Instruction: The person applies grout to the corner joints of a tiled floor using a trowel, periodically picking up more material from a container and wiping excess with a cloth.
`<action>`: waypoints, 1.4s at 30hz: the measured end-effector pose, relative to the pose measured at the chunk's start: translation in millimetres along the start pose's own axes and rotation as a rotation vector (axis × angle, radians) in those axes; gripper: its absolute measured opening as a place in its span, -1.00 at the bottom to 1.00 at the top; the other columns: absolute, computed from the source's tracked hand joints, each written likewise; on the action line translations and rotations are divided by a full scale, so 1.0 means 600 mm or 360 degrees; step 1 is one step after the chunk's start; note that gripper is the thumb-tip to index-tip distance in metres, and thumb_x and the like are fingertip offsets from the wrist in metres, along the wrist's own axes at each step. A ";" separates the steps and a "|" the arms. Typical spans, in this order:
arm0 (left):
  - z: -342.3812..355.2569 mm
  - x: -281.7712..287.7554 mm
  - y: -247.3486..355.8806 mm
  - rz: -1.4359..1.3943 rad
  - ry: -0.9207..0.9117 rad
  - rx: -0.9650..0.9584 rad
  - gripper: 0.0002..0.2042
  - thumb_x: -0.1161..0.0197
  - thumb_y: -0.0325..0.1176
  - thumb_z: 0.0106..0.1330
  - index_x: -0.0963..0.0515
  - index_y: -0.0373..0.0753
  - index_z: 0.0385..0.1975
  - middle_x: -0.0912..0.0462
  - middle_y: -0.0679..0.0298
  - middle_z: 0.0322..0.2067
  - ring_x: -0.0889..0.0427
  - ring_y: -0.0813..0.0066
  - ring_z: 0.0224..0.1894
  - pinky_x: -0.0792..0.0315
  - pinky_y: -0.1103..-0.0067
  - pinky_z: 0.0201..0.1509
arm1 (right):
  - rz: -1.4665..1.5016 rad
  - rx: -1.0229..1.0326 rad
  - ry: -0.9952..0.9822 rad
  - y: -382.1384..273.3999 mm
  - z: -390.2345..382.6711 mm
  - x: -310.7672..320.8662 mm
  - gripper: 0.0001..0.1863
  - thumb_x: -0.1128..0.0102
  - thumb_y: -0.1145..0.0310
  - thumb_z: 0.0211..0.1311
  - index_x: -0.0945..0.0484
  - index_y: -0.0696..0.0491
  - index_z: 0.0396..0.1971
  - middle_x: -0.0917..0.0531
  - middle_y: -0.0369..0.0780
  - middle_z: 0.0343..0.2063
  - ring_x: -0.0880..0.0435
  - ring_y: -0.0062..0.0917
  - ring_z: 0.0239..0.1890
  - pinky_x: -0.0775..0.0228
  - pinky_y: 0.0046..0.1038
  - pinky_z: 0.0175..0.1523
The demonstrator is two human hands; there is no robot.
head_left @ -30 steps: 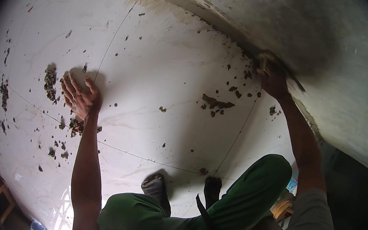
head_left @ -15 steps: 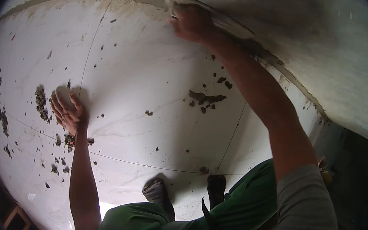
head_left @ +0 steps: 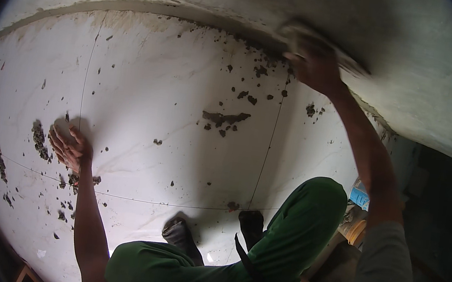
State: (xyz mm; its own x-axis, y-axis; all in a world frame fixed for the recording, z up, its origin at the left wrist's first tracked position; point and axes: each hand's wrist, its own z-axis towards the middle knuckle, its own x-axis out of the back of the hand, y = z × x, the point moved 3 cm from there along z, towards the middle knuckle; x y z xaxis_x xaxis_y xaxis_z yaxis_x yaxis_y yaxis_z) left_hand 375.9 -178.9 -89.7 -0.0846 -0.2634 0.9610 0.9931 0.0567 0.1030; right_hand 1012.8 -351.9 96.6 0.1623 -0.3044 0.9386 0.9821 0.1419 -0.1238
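My right hand (head_left: pixel 317 67) grips a flat plastering trowel (head_left: pixel 350 64), blurred by motion, against the grey plastered wall (head_left: pixel 431 81) at the upper right. It is just above the seam where the wall meets the white marbled tile surface (head_left: pixel 141 97). Fresh dark mortar crumbs (head_left: pixel 261 71) lie below that seam. At the left, my left hand (head_left: pixel 71 149) rests flat on the tiles with its fingers spread, holding nothing. Beside it sits a clump of mortar (head_left: pixel 40 139). A longer smear of mortar (head_left: pixel 223 119) lies on the tiles between my hands.
My dark-covered feet (head_left: pixel 184 236) are on the tiles, below my green-trousered knees (head_left: pixel 316 208). Past my right knee stand a blue-and-white container (head_left: pixel 359 197) and a yellow-rimmed bucket (head_left: pixel 357 233). A wooden frame corner (head_left: pixel 26 275) shows at the lower left.
My right hand and the trowel have swept right along the seam. More mortar crumbs now show beneath it. My left hand stays planted on the tiles; the whole view has shifted slightly.
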 end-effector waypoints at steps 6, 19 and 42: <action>-0.004 -0.017 0.002 -0.0034 -0.0043 0.0061 -0.18 0.25 0.38 0.56 -0.22 -0.09 0.60 -0.22 0.13 0.59 -0.18 0.08 0.62 -0.12 0.02 0.60 | -0.0374 0.0063 -0.0226 0.053 -0.133 -0.040 -0.61 -0.42 0.18 0.35 -0.67 0.07 0.07 -0.78 -0.04 -0.12 -0.80 -0.11 -0.11 -0.65 -0.18 0.04; -0.002 -0.009 0.001 0.0006 0.0045 0.0031 -0.24 0.19 0.33 0.57 -0.26 -0.03 0.59 -0.25 0.19 0.58 -0.19 0.12 0.62 -0.13 0.04 0.59 | -0.0099 0.0081 -0.0043 0.062 -0.101 -0.055 -0.73 -0.42 0.18 0.35 -0.65 0.09 -0.25 -0.69 -0.06 -0.42 -0.71 -0.08 -0.37 -0.56 -0.11 -0.20; -0.005 -0.020 0.016 -0.0033 0.0011 0.0043 -0.25 0.18 0.29 0.58 -0.26 -0.08 0.59 -0.25 0.16 0.58 -0.16 0.12 0.63 -0.10 0.08 0.62 | -0.0073 0.0122 -0.0085 0.062 -0.071 -0.068 -0.69 -0.41 0.26 0.36 -0.71 0.10 -0.01 -0.76 -0.06 -0.22 -0.78 -0.15 -0.21 -0.61 -0.14 -0.11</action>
State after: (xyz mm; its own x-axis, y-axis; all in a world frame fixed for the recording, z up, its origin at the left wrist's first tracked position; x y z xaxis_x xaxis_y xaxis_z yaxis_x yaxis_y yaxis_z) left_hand 386.6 -178.0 -101.3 -0.1043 -0.2716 0.9567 0.9886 0.0771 0.1297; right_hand 1046.9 -374.1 40.2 0.1099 -0.2622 0.9587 0.9779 0.2014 -0.0570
